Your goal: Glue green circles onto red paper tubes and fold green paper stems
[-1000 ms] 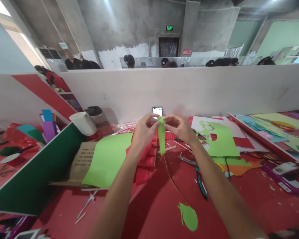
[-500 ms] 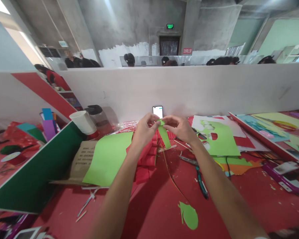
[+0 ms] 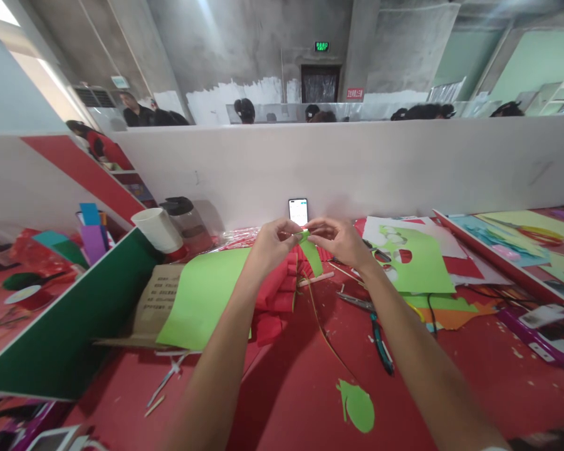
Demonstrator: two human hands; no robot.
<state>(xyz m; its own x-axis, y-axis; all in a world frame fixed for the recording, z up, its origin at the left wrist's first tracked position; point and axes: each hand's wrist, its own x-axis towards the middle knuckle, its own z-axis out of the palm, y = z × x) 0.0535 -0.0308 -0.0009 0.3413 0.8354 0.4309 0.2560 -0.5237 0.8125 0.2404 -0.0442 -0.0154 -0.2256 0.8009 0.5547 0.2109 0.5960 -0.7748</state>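
Note:
Both my hands are raised over the red table and pinch the top end of a narrow light-green paper strip (image 3: pixel 313 257). My left hand (image 3: pixel 270 245) grips it from the left with thumb and forefinger. My right hand (image 3: pixel 341 241) holds it from the right in the same way. The strip hangs down and slants to the right. Under my hands lies a pile of pleated red paper (image 3: pixel 277 294). A thin wooden stick (image 3: pixel 316 279) rests just beyond it.
A light-green sheet (image 3: pixel 202 294) lies on cardboard at the left, beside a green board (image 3: pixel 70 319) and a white cup (image 3: pixel 157 230). A phone (image 3: pixel 297 212) leans on the white partition. Scissors (image 3: pixel 381 344), a green cut-out (image 3: pixel 357 407) and coloured paper sheets (image 3: pixel 416 263) lie at right. People sit beyond the partition.
The strip's lower end has swung from hanging straight down to slanting right. Both hands have stayed pinched on its top and shifted only slightly.

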